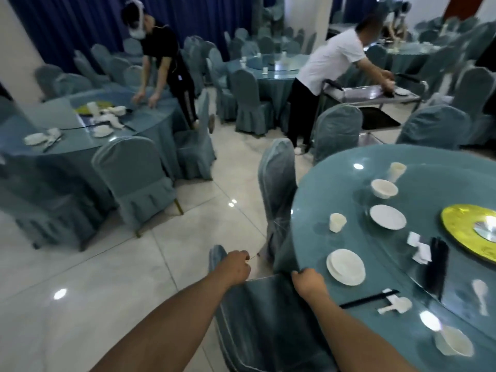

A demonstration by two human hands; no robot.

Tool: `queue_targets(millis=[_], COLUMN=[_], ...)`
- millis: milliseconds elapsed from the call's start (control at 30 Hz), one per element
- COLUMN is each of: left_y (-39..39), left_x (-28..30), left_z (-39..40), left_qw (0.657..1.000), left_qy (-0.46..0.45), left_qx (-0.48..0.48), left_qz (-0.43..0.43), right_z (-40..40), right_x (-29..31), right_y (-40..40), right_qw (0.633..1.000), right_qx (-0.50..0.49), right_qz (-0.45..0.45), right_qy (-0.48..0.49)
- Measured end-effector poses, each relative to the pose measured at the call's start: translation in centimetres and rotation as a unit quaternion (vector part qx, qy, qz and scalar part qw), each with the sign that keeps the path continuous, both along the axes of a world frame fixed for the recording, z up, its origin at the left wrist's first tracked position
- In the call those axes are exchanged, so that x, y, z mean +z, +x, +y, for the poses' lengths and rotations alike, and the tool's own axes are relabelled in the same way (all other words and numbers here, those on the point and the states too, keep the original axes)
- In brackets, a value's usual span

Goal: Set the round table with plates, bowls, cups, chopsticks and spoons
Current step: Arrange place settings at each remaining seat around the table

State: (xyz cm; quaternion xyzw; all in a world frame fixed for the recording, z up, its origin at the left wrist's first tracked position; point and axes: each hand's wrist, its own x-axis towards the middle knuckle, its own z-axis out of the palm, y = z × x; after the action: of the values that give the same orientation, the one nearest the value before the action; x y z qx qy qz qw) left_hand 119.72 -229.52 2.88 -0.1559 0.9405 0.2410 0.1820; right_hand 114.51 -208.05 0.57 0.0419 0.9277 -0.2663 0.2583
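Head view: the chair [268,326] back is gripped by left hand [236,267] and right hand [308,282], fingers curled over its soft cover. Plates [346,267], glazed and fragile, lie right on the counter [308,224]; lifting by rims is advised.

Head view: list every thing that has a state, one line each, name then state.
Left hand: gripping the top of the chair back.
Right hand: gripping the top of the chair back.
Blue-grey fabric-covered chair: upright, at the table's edge.
Small white cup: upright, near the table's edge.
White round plates: stacked, flat.
Black chopsticks: lying flat, tips on a white rest.
White ceramic spoon: lying flat beside the chopsticks.
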Motion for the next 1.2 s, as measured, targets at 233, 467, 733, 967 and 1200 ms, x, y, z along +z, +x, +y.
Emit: queue_targets(millis=[233,467,733,967,1200], left_y=[4.5,4.9,1.2,-6.2,-18.9], left_x=[-1.6,-2.6,-3.5,-5.0,-4.1], left_z=[-13.3,-27.5,-35.1,-39.0,-41.4], left_qw=[0.998,0.998,0.998,0.994,0.986], left_qy=[0.019,0.051,0.062,0.057,0.022], left_qx=[0.054,0.024,-0.022,-0.070,-0.148], left_qz=[0.035,-0.002,-0.012,-0.053,-0.080], right_z=[-14.4,-28.4,-33.7,-37.3,-38.5], right_x=[-0.6,-1.6,-1.3,-2.6,-3.8], right_y=[1.4,1.4,-0.3,-6.0,-16.8], right_qw=[0.999,0.998,0.995,0.992,0.984], right_qx=[0.007,-0.034,-0.084,-0.123,-0.175], right_qz=[0.000,0.048,0.050,0.018,-0.010], right_qy=[-0.033,-0.008,0.012,0.018,0.008])
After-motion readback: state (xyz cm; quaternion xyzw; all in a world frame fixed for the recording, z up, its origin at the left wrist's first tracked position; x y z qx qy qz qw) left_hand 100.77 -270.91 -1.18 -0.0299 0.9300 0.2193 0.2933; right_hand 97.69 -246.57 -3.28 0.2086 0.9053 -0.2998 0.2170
